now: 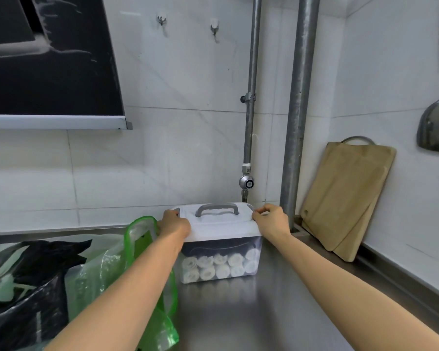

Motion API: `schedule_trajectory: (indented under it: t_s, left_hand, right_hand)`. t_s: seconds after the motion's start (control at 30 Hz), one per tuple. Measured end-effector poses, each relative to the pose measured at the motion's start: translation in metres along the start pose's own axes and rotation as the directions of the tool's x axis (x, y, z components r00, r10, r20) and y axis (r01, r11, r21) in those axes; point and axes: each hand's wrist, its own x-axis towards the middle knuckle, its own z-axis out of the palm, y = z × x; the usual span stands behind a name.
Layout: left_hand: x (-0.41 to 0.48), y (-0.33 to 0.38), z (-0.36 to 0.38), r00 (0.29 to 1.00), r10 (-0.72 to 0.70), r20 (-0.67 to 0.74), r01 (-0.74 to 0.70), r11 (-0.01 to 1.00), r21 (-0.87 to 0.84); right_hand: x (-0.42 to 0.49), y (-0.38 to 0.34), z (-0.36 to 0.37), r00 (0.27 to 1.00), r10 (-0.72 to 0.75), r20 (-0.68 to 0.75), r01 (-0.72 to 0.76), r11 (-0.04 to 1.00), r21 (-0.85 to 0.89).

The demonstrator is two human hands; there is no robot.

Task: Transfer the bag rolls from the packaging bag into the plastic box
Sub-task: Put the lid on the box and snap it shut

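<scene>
A clear plastic box [256, 257] stands on the steel counter near the back wall. Several white bag rolls [219, 267] lie stacked in two rows inside it. A white lid [221, 224] with a grey handle [217, 208] sits on top of the box. My left hand [174, 225] grips the lid's left end. My right hand [270, 219] pinches the lid's right end. A green-trimmed clear packaging bag [140, 239] lies just left of the box, partly under my left forearm.
A black plastic bag [36, 274] and crumpled green film lie at the left. Wooden cutting boards [345, 196] lean against the right wall. Two metal pipes [297, 110] with a valve [246, 183] rise behind the box. A range hood [48, 72] hangs upper left.
</scene>
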Motion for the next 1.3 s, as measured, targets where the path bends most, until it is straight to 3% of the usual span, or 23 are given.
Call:
schedule_trajectory:
  t_s: [0.47, 0.97, 1.3]
  left_hand:
    - [0.067, -0.003, 0.005, 0.997, -0.052, -0.065, 0.060, 0.989, 0.137]
    - [0.086, -0.007, 0.010, 0.996, -0.032, -0.088, 0.038, 0.998, 0.059]
    - [0.087, -0.003, 0.012, 0.994, -0.042, -0.100, 0.051, 0.994, 0.094]
  right_hand:
    - [0.041, -0.005, 0.047, 1.000, -0.017, -0.003, 0.018, 0.999, 0.052]
    - [0.059, -0.005, 0.063, 0.999, -0.023, -0.023, 0.025, 0.997, 0.068]
    - [0.063, -0.007, 0.066, 0.999, -0.037, -0.027, 0.039, 0.998, 0.057]
